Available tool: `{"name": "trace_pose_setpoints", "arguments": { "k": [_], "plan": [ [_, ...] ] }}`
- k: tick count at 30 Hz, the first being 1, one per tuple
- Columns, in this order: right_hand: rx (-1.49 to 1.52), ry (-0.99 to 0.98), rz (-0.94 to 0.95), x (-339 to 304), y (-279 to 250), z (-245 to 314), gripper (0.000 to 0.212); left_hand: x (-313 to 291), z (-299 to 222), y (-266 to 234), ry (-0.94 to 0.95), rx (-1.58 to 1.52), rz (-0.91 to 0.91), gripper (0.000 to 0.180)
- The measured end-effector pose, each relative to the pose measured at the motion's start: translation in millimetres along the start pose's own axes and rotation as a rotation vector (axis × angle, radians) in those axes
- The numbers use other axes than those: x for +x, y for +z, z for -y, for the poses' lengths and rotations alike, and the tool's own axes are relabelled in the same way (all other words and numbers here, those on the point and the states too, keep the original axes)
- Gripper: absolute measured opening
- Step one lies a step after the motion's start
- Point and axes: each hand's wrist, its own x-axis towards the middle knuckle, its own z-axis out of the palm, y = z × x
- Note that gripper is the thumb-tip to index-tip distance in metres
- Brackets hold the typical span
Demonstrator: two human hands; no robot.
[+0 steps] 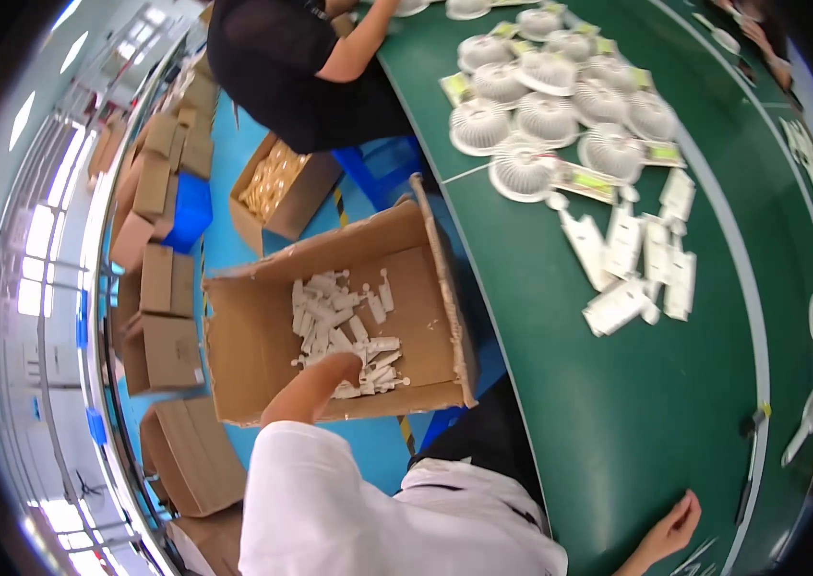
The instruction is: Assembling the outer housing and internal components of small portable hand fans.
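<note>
My left hand (pixel 343 367) reaches down into a large open cardboard box (pixel 234 336), over a loose heap of small white plastic parts (pixel 330 312). The parts are oblong, several with a small round tab at one end. Its fingers are hidden among them, so whether it grips one cannot be told. On the green table (pixel 608 413), near its lower edge in view, my right hand (pixel 673 528) rests with its fingers curled together and nothing visible in them. Farther up the table lies a cluster of similar white plastic parts (pixel 622 245), some overlapping.
Beyond the cluster stand rows of white ribbed dome-shaped pieces (pixel 546 120) with green-and-white labels. Another person (pixel 306 77) sits at the table's far left, near a blue stool (pixel 378 168) and a box of yellowish items (pixel 277 182). Cardboard boxes (pixel 171 350) line the left. A white spoon-shaped piece (pixel 805 427) lies right.
</note>
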Motion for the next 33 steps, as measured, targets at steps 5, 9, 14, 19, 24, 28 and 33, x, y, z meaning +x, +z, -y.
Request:
{"name": "trace_pose_setpoints", "arguments": {
  "k": [5, 9, 14, 19, 24, 28, 33],
  "plan": [
    [-0.051, -0.425, 0.420, -20.3, 38.2, 133.2, 0.022, 35.2, -18.9, -63.0, -0.359, -0.353, -0.365, 0.108],
    [-0.106, -0.420, 0.478, -31.5, 78.3, 154.4, 0.014, 50.6, -36.7, -53.4, -0.109, -0.069, -0.364, 0.139],
    [-0.290, -0.498, 0.429, -32.5, 80.6, 178.4, 0.025, 66.9, -72.6, -10.0, -0.139, -0.141, -0.382, 0.142],
    [-0.286, -0.423, 0.333, -33.1, 75.6, 157.5, 0.025, 80.5, -90.7, 30.4, -0.164, -0.253, -0.657, 0.108],
    [-0.307, -0.367, 0.402, -33.4, 73.1, 154.4, 0.024, 83.3, -82.1, 42.9, -0.063, -0.427, -0.628, 0.079],
    [-0.234, -0.456, 0.392, -37.4, 87.5, 172.6, 0.021, 82.9, -55.5, 39.1, 0.064, -0.489, -0.528, 0.065],
    [-0.174, -0.452, 0.364, -37.5, 97.4, 177.4, 0.018, -29.8, -41.9, -51.3, 0.085, -0.686, -0.699, 0.065]
  ]
}}
